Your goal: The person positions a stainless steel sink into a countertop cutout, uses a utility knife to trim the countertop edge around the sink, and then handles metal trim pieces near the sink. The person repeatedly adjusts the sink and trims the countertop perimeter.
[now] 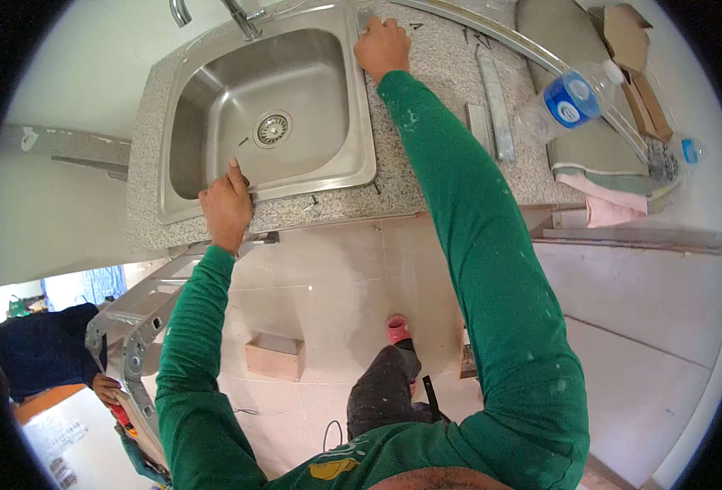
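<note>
Speckled table (pixel 451 175) carries a steel sink (pixel 361 167); the left hand (pixel 227 204) grips its near rim, the right hand (pixel 382 46) presses flat at its far corner, steadying it.

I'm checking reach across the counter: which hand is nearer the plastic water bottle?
Right. The right hand rests on the sink's far right corner, closer to the water bottle. The left hand grips the sink's near rim, farther away.
</note>
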Demonstrator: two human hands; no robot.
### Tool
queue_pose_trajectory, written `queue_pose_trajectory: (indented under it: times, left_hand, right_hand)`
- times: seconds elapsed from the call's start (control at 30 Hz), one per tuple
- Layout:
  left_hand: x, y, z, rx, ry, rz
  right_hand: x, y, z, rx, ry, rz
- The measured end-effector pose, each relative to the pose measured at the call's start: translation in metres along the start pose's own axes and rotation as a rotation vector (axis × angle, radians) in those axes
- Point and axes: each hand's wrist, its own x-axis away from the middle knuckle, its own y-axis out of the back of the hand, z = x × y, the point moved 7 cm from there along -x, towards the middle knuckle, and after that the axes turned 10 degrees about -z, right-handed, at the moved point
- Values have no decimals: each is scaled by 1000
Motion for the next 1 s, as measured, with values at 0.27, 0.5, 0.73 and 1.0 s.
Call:
queue_pose_trajectory:
  times: [0.27, 0.5, 0.73, 1.0]
  left_hand:
    - [-4, 6, 4, 11, 2, -16]
    - [0, 5, 1, 2, 45, -4]
    - [1, 12, -3, -15, 45, -15]
    - [-2, 14, -7, -22, 67, -1]
  right_hand:
    - [0, -2, 3, -62, -37, 22]
    - [-6, 4, -18, -293, -135, -73]
    - [-5, 7, -18, -382, -144, -167]
    - [-12, 11, -11, -332, -179, -111]
